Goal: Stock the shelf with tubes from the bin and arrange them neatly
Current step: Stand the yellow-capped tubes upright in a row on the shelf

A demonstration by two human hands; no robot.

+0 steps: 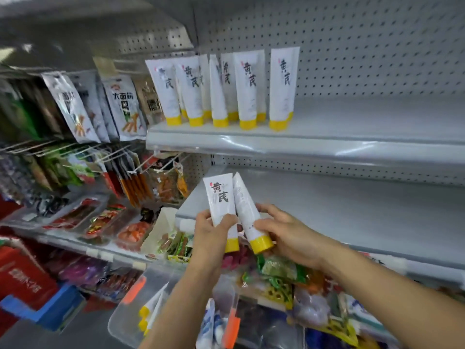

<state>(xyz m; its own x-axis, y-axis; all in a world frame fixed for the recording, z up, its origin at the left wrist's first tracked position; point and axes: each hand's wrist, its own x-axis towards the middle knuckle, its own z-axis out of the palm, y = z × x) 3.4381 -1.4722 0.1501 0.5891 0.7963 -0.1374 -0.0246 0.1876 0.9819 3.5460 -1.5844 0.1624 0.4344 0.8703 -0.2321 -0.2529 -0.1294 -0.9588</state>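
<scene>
Two white tubes, yellow caps down, held below upper shelf (352,142). Left tube (221,197): black brush characters face camera; left hand (214,238) curled round its lower half. Right tube (245,210): tilted, plain side showing, just beside the first; right hand (284,235) clamped near cap. Row of matching tubes (247,91) stands on caps at upper shelf's left end. Clear bin (125,321), orange latches, well below upper shelf.

Facing grey store shelving (352,59). In the left hand (214,231), gripped near its yellow cap, a white tube (219,197), upright, label forward. In the right hand (285,235), a second tube (245,210), tilted left, touching the first. On the upper shelf (327,147), a row of tubes (249,89) standing cap-down. Below, a clear bin (120,322) holding more tubes (151,311).
</scene>
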